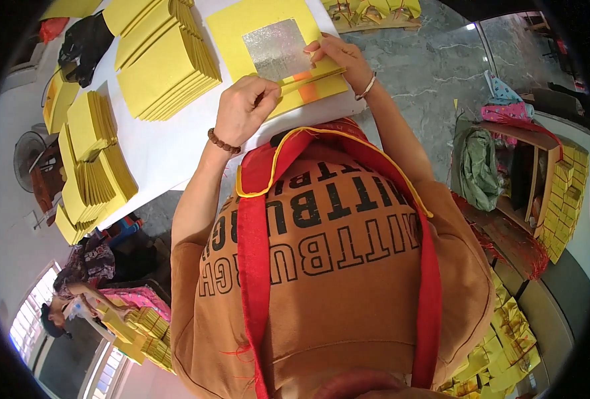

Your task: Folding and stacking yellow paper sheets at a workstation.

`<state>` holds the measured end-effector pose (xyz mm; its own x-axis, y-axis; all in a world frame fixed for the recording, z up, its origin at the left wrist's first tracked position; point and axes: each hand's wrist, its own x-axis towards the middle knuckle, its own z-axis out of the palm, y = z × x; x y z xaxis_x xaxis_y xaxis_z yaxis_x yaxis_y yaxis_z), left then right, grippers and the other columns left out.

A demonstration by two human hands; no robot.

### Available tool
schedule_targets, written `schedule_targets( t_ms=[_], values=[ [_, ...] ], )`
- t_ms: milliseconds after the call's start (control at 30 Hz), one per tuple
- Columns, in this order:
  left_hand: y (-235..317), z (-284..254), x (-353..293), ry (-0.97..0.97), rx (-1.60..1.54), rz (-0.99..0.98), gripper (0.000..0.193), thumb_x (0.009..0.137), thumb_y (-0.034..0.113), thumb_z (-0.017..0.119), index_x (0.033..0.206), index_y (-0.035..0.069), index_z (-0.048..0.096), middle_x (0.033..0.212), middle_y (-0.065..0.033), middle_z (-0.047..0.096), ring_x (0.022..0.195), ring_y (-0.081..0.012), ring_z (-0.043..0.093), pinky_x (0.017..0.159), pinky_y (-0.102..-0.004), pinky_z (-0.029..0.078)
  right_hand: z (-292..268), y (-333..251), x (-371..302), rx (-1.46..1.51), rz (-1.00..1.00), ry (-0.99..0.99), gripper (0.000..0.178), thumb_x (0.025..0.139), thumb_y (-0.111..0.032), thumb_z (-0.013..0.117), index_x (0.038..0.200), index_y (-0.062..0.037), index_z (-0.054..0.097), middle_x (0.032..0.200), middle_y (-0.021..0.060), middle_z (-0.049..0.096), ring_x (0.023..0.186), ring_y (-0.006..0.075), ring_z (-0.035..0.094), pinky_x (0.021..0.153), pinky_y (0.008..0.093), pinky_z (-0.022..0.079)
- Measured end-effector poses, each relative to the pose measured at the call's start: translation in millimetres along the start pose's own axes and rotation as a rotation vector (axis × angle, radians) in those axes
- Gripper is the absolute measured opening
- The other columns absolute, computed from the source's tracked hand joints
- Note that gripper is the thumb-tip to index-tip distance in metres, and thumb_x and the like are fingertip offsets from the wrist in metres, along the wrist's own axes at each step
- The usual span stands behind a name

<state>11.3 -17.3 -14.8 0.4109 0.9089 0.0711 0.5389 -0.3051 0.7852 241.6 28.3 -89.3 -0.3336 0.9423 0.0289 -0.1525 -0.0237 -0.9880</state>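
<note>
The yellow sheet (225, 33), bearing a silver square (275, 50), lies at the near side of the white worktop (158, 156). Left hand (245, 106): grip pinching the left end of the sheet's raised near strip. Right hand (341, 61): at the strip's right end; cannot tell whether its grip pinches. Step in hand appears to be folding; next move likely calls for aligning the strip and creasing it evenly.
</note>
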Motion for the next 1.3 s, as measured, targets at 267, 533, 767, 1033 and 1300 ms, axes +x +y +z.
schedule_targets(
  t_ms=[267,533,767,1033,1300],
  values=[
    [-12,-6,4,0.006,-0.275,-0.28,0.02,0.085,0.017,0.057,0.087,-0.001,0.062,0.065,-0.0005,0.055,0.058,-0.0062,0.047,0.053,-0.0219,0.039,-4,3,-8,-0.005,-0.106,-0.098,0.027,0.088,-0.022,0.053,0.106,-0.0028,0.055,0.119,0.0072,0.051,0.112,0.0163,0.045,0.095,0.0297,0.035],
    [-11,-31,3,-0.056,-0.585,-0.003,0.028,0.079,0.016,0.063,0.101,0.001,0.06,0.1,-0.0081,0.061,0.096,-0.0169,0.054,0.083,-0.0311,0.042,1,-9,-6,0.04,0.064,-0.04,0.029,0.08,-0.012,0.063,0.107,-0.004,0.057,0.101,0.0041,0.056,0.101,0.0157,0.051,0.088,0.0276,0.04],
    [-40,-20,7,0.068,0.178,0.279,0.029,0.076,0.014,0.061,0.104,0.008,0.06,0.105,-0.0108,0.06,0.1,-0.0295,0.054,0.086,-0.0381,0.041,-14,-10,6,-0.525,-0.399,-0.098,0.023,0.076,-0.011,0.062,0.098,-0.0136,0.063,0.111,0.0046,0.056,0.106,0.0222,0.051,0.092,0.0341,0.038],
    [-24,-24,4,0.096,0.076,0.138,0.019,0.08,0.017,0.056,0.095,0.005,0.059,0.089,-0.0156,0.061,0.08,-0.0332,0.058,0.067,-0.0369,0.047,-21,-43,6,-0.831,-0.265,-0.345,0.023,0.075,-0.013,0.061,0.097,-0.0174,0.066,0.109,0.0022,0.06,0.106,0.0203,0.052,0.096,0.0366,0.027],
    [-39,-12,43,0.332,0.106,-0.186,0.037,0.088,0.029,0.052,0.07,-0.002,0.044,0.054,-0.0202,0.049,0.052,-0.0369,0.05,0.049,-0.0417,0.04,-2,-32,24,-0.34,0.097,0.08,0.034,0.078,-0.022,0.065,0.107,-0.0049,0.058,0.087,0.0065,0.066,0.073,0.0115,0.06,0.062,0.0261,0.046]
  ],
)
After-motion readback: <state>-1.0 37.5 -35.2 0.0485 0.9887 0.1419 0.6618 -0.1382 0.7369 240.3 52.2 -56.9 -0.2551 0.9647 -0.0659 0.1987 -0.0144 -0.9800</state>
